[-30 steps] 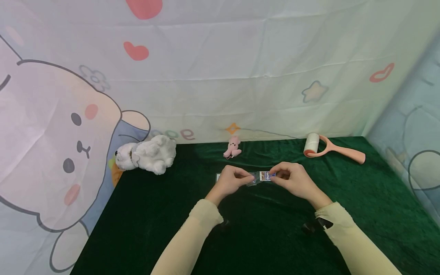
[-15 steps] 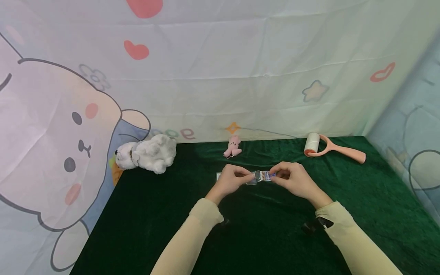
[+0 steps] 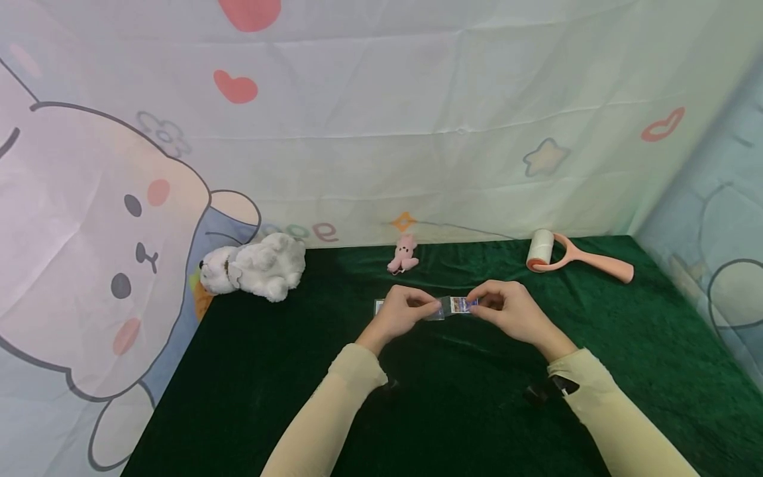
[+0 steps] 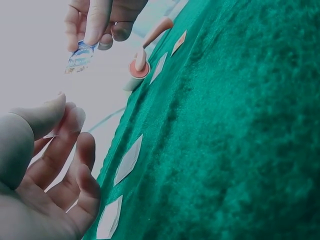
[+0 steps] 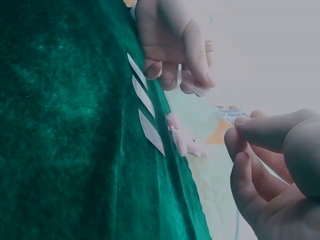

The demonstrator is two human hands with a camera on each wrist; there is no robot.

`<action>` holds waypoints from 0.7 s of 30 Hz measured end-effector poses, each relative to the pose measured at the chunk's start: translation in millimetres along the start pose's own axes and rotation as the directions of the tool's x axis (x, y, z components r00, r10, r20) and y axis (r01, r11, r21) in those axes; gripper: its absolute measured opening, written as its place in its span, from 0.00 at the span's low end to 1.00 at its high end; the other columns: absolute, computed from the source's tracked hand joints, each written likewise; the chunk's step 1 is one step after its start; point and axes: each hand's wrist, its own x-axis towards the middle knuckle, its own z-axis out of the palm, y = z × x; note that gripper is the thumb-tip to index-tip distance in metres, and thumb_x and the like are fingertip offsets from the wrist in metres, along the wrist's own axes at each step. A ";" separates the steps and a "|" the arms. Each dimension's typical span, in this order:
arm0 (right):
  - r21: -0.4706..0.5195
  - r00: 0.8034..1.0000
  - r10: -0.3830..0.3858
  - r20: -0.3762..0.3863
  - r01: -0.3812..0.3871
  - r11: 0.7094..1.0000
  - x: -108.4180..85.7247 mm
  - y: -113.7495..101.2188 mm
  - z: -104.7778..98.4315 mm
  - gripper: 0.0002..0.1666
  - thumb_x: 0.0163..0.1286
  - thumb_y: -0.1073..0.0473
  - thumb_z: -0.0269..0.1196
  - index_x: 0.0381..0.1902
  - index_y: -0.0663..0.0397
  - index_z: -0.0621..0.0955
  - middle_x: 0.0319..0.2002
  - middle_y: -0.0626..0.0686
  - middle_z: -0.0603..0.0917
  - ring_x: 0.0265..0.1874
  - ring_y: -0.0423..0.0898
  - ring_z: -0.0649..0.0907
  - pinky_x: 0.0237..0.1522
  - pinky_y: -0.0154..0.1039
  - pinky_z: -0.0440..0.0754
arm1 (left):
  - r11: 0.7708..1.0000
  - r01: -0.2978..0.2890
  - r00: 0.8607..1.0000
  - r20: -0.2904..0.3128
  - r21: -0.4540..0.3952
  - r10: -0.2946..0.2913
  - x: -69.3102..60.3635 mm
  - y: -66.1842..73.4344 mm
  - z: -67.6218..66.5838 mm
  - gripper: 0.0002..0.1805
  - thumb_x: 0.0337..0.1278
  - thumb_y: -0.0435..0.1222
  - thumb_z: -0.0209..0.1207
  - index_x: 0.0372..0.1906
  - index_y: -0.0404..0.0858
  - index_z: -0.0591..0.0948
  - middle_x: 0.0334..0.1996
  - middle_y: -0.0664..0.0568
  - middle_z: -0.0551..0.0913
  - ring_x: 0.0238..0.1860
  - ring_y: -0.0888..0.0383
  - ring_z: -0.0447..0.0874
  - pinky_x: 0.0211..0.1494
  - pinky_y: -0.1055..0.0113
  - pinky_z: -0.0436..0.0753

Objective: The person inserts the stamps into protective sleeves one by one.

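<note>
My left hand (image 3: 398, 310) pinches a small clear plastic sleeve (image 3: 438, 315) between thumb and fingers. Facing it, my right hand (image 3: 508, 310) pinches a small printed card (image 3: 460, 305), blue and white with a coloured picture. The card and sleeve are close together in the head view; whether they touch or overlap I cannot tell. In the left wrist view the blue print of the card (image 4: 80, 57) shows below the right fingertips. Several flat, pale, card-like pieces, among them a white one (image 4: 128, 160), lie on the cloth, mostly hidden by my hands in the head view.
A white plush animal (image 3: 259, 268) lies at the back left of the green cloth (image 3: 465, 411). Against the printed backdrop sits a small pink plush toy (image 3: 405, 254). At the back right lies a lint roller (image 3: 540, 250) with a pink handle.
Both hands stay almost in place and keep their holds. The clear sleeve at the left fingertips shifts very slightly.
</note>
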 end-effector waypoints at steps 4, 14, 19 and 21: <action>0.017 1.000 0.006 0.023 -0.007 1.000 0.1 -1.3 -1.9 0.08 0.72 0.63 0.71 0.47 0.51 0.88 0.36 0.50 0.87 0.28 0.44 0.81 0.28 0.36 0.79 | 1.000 -0.011 1.000 0.001 -0.004 0.011 0.5 0.2 0.0 0.09 0.70 0.42 0.68 0.43 0.41 0.92 0.37 0.53 0.90 0.35 0.58 0.84 0.41 0.66 0.82; 0.016 1.000 0.011 0.016 -0.011 1.000 1.3 -1.7 -2.4 0.09 0.72 0.63 0.71 0.48 0.50 0.88 0.36 0.48 0.88 0.26 0.44 0.82 0.27 0.37 0.79 | 0.999 -0.038 0.999 0.022 -0.007 0.038 2.7 1.3 0.7 0.08 0.70 0.42 0.68 0.43 0.43 0.92 0.32 0.54 0.88 0.34 0.57 0.83 0.42 0.63 0.81; 0.018 1.000 0.020 0.015 -0.020 1.000 0.4 -0.9 -2.3 0.09 0.71 0.62 0.71 0.48 0.51 0.88 0.35 0.48 0.88 0.26 0.45 0.82 0.27 0.37 0.80 | 0.998 -0.003 1.000 0.030 -0.065 0.005 1.2 1.8 1.4 0.10 0.73 0.43 0.66 0.46 0.41 0.90 0.36 0.52 0.91 0.35 0.58 0.87 0.41 0.64 0.81; 0.014 1.000 0.022 0.011 -0.022 1.000 0.0 -0.4 -2.3 0.09 0.71 0.62 0.71 0.48 0.51 0.88 0.35 0.48 0.88 0.26 0.45 0.82 0.27 0.37 0.80 | 0.996 -0.002 1.000 0.019 -0.086 0.004 1.1 2.1 1.8 0.10 0.73 0.42 0.66 0.46 0.40 0.90 0.37 0.52 0.92 0.35 0.57 0.88 0.41 0.65 0.81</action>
